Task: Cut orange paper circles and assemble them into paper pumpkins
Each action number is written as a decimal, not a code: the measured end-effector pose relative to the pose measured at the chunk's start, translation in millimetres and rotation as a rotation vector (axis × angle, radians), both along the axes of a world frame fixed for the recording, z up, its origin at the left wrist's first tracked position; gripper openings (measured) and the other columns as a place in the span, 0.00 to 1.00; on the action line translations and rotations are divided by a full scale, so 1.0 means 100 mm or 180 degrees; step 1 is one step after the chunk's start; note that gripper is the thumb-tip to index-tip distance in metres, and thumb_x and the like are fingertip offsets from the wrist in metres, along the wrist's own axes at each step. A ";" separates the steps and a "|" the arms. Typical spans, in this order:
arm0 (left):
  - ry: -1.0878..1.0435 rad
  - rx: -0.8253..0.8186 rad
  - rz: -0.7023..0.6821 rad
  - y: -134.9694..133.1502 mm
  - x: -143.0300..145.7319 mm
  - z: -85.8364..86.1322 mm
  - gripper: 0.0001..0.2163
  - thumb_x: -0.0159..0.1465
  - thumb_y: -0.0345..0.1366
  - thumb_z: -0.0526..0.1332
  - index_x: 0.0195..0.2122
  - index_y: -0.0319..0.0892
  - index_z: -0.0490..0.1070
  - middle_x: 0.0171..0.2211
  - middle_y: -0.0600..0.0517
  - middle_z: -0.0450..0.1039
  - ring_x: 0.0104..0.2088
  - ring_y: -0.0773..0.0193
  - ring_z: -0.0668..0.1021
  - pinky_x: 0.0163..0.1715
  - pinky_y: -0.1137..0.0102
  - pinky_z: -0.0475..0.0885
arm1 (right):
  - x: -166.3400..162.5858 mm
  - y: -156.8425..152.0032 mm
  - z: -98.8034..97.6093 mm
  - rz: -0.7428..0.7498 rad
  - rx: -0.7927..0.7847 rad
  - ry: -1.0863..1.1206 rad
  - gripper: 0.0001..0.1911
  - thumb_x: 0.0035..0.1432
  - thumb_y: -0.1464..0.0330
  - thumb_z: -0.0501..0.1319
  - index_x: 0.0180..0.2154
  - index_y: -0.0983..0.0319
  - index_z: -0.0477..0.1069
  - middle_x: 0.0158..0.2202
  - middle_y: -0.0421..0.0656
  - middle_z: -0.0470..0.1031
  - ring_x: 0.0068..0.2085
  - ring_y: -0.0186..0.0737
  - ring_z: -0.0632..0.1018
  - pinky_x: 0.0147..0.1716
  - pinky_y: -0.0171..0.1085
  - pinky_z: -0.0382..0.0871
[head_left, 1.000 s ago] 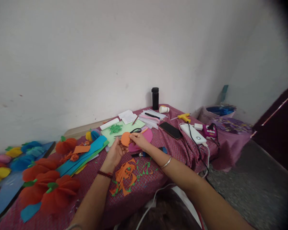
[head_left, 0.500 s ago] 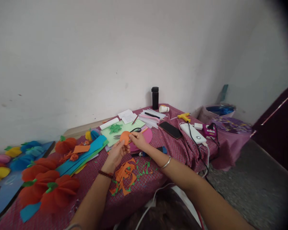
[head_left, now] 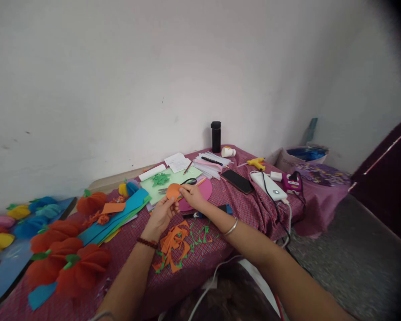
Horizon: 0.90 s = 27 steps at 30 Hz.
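Observation:
Between my two hands is a round orange paper piece point(head_left: 173, 191), held above the table. My left hand point(head_left: 161, 216) pinches its lower edge, while my right hand point(head_left: 193, 196) grips its right side with the fingertips. Scissors point(head_left: 189, 181) with dark handles lie behind it on a pale green sheet point(head_left: 177, 175), partly hidden by the paper. Orange paper scraps point(head_left: 174, 243) are heaped below my hands, with thin green paper scraps point(head_left: 200, 236) beside them. A pink paper disc point(head_left: 203, 191) lies under my right hand.
Orange paper pumpkins point(head_left: 83, 267) and stacked coloured paper point(head_left: 120, 214) lie at left. Small green cutouts point(head_left: 161, 179) sit on the green sheet. Toward the right are a phone point(head_left: 237, 181), a white power bank point(head_left: 269, 185) with cables, and a yellow glue gun point(head_left: 255, 163). A black bottle point(head_left: 216, 137) stands behind.
The orange paper has tilted slightly and dipped a little between my hands. Everything else stays in place.

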<state>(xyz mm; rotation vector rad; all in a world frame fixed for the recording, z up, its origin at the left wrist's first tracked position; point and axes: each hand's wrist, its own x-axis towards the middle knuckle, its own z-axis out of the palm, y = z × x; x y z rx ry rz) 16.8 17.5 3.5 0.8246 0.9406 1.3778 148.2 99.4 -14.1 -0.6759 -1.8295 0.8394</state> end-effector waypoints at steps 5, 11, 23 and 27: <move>0.0128 0.0025 0.0037 0.00 0.01 -0.01 0.14 0.49 0.36 0.71 0.31 0.37 0.69 0.21 0.54 0.71 0.22 0.71 0.72 0.25 0.74 0.70 | 0.01 -0.02 0.03 -0.0013 0.0008 0.0029 0.15 0.60 0.64 0.51 0.24 0.62 0.66 0.22 0.37 0.63 0.26 0.33 0.65 0.27 0.32 0.55; 0.0415 0.0066 0.0104 0.00 0.03 0.00 0.15 0.47 0.37 0.72 0.32 0.35 0.71 0.23 0.52 0.74 0.22 0.68 0.73 0.25 0.73 0.69 | -0.01 0.00 0.01 0.0092 -0.0574 0.0251 0.13 0.56 0.60 0.55 0.24 0.61 0.66 0.20 0.35 0.61 0.23 0.32 0.64 0.23 0.31 0.55; 0.0927 0.0386 0.0350 0.04 0.04 -0.05 0.17 0.47 0.35 0.71 0.38 0.36 0.74 0.32 0.49 0.77 0.30 0.64 0.76 0.33 0.71 0.70 | -0.06 0.03 -0.06 0.0418 -0.1035 0.0239 0.12 0.49 0.62 0.61 0.22 0.62 0.63 0.19 0.34 0.62 0.22 0.29 0.62 0.22 0.30 0.54; 0.0922 0.0534 0.0561 0.03 -0.02 0.03 0.18 0.48 0.35 0.71 0.40 0.37 0.74 0.37 0.48 0.77 0.34 0.64 0.76 0.36 0.72 0.69 | -0.04 -0.01 -0.02 0.0381 -0.0629 -0.0127 0.11 0.50 0.67 0.59 0.19 0.62 0.62 0.19 0.35 0.60 0.23 0.30 0.60 0.23 0.31 0.51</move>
